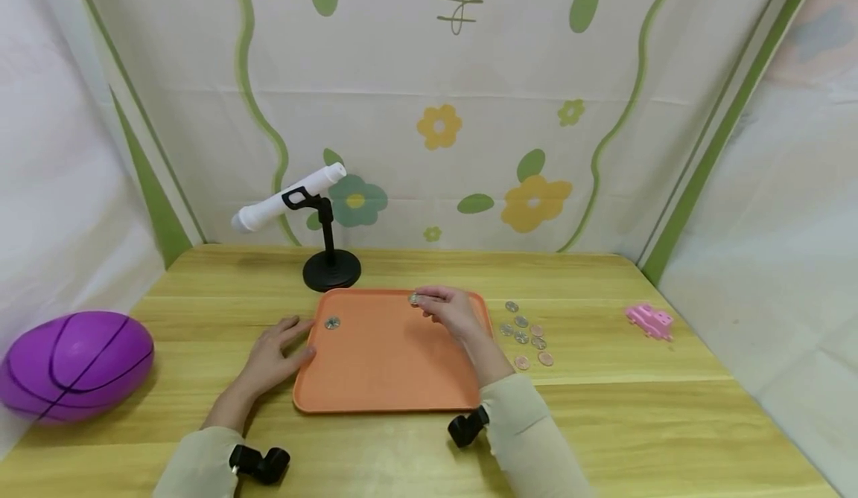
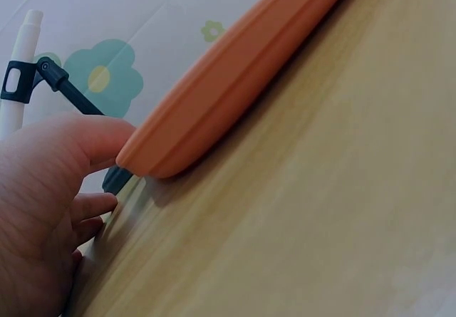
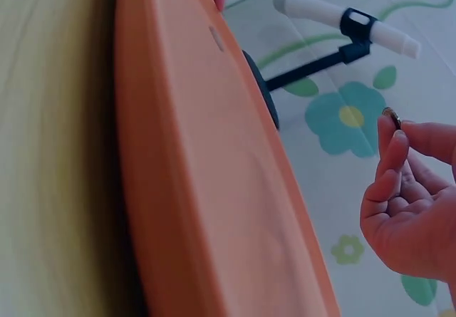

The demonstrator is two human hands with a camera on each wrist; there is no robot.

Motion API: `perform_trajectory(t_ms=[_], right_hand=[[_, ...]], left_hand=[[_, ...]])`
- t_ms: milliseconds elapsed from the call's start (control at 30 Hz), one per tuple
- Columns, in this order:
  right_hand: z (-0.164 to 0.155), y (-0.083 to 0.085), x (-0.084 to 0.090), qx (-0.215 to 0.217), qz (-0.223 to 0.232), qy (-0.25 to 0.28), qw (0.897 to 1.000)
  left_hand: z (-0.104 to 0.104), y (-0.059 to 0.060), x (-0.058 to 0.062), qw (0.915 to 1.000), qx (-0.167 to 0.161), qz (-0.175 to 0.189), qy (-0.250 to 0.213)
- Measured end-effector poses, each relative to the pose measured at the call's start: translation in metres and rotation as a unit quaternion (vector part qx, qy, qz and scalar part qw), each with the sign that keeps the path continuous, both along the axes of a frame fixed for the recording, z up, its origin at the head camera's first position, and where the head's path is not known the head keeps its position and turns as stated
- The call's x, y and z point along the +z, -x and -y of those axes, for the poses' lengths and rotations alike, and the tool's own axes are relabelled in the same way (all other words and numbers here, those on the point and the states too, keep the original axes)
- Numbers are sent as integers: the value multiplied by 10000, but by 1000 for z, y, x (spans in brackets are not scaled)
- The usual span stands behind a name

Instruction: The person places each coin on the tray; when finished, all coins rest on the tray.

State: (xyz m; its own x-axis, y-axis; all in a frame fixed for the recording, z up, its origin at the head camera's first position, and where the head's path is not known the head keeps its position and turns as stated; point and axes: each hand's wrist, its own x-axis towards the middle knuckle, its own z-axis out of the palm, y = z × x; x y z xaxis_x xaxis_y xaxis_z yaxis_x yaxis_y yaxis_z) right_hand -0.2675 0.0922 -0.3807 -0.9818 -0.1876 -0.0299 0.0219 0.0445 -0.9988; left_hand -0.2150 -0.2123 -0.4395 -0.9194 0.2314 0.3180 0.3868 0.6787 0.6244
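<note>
Right hand pinches a small silver coin above the flat orange plastic tray; left hand rests with relaxed fingers against its edge.

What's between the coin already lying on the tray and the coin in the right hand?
Only bare orange tray floor lies between the lying coin and the pinched coin, per the head view.

Tray: centre of frame, on the table. 1 coin lies in its upper left corner. Stand with tube: just behind the tray, upper left of centre. Loose coins: right of the tray. Toy: far right. Ball: far left edge.
</note>
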Motion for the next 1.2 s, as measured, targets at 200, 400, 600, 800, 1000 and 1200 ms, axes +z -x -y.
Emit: perform_trajectory(t_ms=[200, 400, 600, 800, 1000, 1200], right_hand=[[33, 4, -10, 60, 242, 51, 9997], [62, 9, -22, 39, 506, 2, 9987], [77, 11, -32, -39, 674, 215, 9975], [81, 11, -40, -109, 779, 22, 9969], [84, 8, -42, -160, 729, -216, 9970], [89, 7, -39, -248, 629, -302, 9973]], left_hand=[[0, 1, 0, 10000, 20, -12, -6], [1, 2, -4, 10000, 11, -89, 36], [2, 2, -5, 10000, 19, -58, -4], [-1, 0, -3, 10000, 20, -50, 20], [-3, -2, -1, 10000, 24, 23, -15], [-1, -1, -1, 10000, 53, 40, -14]])
